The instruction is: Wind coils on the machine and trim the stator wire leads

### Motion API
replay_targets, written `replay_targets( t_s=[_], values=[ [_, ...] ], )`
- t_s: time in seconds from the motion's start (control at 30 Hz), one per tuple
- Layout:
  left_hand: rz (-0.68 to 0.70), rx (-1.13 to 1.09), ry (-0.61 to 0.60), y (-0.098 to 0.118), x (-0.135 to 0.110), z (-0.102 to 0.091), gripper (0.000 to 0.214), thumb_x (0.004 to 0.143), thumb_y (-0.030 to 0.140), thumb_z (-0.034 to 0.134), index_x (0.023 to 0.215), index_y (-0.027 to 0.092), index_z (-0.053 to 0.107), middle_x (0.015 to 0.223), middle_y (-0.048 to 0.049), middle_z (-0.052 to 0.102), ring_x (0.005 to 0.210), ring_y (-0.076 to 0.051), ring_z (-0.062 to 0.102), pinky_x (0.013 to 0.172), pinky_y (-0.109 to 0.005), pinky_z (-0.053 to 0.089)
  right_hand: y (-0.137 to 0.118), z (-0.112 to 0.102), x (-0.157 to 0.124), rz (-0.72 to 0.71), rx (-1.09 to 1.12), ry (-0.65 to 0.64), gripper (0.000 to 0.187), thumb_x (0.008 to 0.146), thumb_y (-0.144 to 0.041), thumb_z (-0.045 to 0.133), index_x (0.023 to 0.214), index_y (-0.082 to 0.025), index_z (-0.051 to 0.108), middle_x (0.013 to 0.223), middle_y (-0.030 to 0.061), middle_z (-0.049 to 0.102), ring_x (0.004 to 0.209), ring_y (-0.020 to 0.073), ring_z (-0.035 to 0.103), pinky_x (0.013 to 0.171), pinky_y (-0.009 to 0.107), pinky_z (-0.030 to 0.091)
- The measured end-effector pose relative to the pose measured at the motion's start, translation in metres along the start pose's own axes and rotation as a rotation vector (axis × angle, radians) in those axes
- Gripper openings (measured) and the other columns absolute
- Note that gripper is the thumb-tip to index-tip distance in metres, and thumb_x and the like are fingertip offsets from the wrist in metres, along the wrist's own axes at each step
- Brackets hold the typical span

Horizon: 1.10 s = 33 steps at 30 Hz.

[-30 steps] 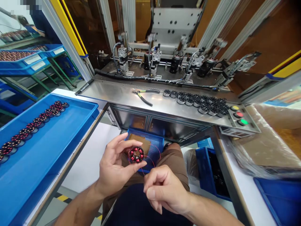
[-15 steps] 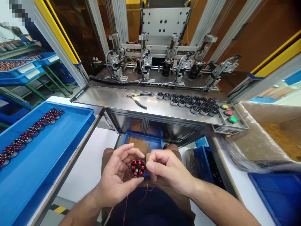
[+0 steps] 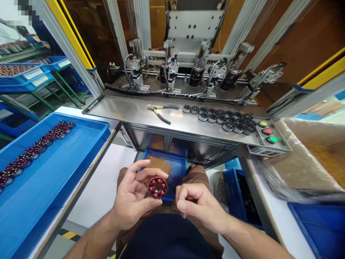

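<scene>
My left hand [image 3: 132,199] grips a small round stator [image 3: 157,187] wound with red copper wire, thumb below and fingers above it, over my lap. My right hand [image 3: 198,207] is just right of the stator with its fingers curled in a pinch, about a finger's width away. What it pinches is too thin to make out, possibly a strand of the red wire.
A blue tray [image 3: 67,162] at left carries a row of wound stators [image 3: 35,147]. On the steel shelf [image 3: 129,109] ahead lie pliers [image 3: 160,111], several bare stator cores [image 3: 226,120] and three push buttons [image 3: 268,131]. A small blue bin [image 3: 179,167] sits below the shelf.
One second ago my right hand pulled wire below the stator. Half a second ago it touched the stator. Now it has drawn back to the right.
</scene>
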<state>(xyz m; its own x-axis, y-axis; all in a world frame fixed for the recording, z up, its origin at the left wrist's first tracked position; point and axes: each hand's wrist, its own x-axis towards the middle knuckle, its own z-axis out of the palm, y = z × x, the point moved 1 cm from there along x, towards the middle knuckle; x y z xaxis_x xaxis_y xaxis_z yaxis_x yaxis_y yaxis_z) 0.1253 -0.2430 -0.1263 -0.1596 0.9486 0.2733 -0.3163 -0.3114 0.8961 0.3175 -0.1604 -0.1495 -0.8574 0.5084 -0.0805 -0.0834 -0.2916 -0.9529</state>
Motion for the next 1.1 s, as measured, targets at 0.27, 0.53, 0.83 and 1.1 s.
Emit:
replay_targets(
  t_s=[0.27, 0.53, 0.83, 1.1],
  values=[
    [-0.001, 0.244, -0.083, 0.005, -0.009, 0.0, 0.062, 0.083, -0.002, 0.07, 0.131, 0.033, 0.053, 0.126, -0.0042, 0.072, 0.111, -0.014, 0.07, 0.089, -0.017, 0.057, -0.036, -0.01, 0.002, -0.279, -0.278, 0.146, 0.035, 0.076, -0.047, 0.083, 0.082, -0.018, 0.063, 0.078, 0.0005, 0.058, 0.073, 0.0144, 0.053, 0.069, 0.028, 0.042],
    [-0.063, 0.252, -0.143, 0.001, -0.013, 0.002, 0.052, 0.086, 0.0, 0.067, 0.127, 0.032, 0.057, 0.13, -0.005, 0.069, 0.119, -0.017, 0.067, 0.098, -0.024, 0.056, -0.039, 0.019, 0.014, -0.415, -0.336, 0.118, 0.019, 0.091, -0.027, 0.066, 0.078, -0.018, 0.056, 0.073, -0.0014, 0.054, 0.066, 0.0115, 0.049, 0.066, 0.027, 0.041],
    [-0.174, -0.006, -0.104, -0.001, -0.008, 0.003, 0.037, 0.087, 0.014, 0.071, 0.121, 0.029, 0.066, 0.129, -0.0071, 0.068, 0.117, -0.017, 0.066, 0.098, -0.024, 0.054, -0.02, 0.019, 0.006, -0.48, -0.299, 0.261, 0.013, 0.097, -0.023, 0.059, 0.084, -0.021, 0.055, 0.078, -0.0008, 0.054, 0.073, 0.0131, 0.053, 0.07, 0.03, 0.043],
    [-0.103, 0.043, 0.107, -0.013, -0.005, 0.014, 0.044, 0.065, 0.019, 0.09, 0.106, 0.026, 0.073, 0.109, -0.0034, 0.063, 0.097, -0.013, 0.066, 0.082, -0.017, 0.056, -0.005, 0.031, 0.005, -0.512, -0.246, 0.285, 0.01, 0.098, -0.021, 0.055, 0.088, -0.022, 0.054, 0.083, 0.0005, 0.054, 0.077, 0.0145, 0.052, 0.072, 0.031, 0.043]
  ],
)
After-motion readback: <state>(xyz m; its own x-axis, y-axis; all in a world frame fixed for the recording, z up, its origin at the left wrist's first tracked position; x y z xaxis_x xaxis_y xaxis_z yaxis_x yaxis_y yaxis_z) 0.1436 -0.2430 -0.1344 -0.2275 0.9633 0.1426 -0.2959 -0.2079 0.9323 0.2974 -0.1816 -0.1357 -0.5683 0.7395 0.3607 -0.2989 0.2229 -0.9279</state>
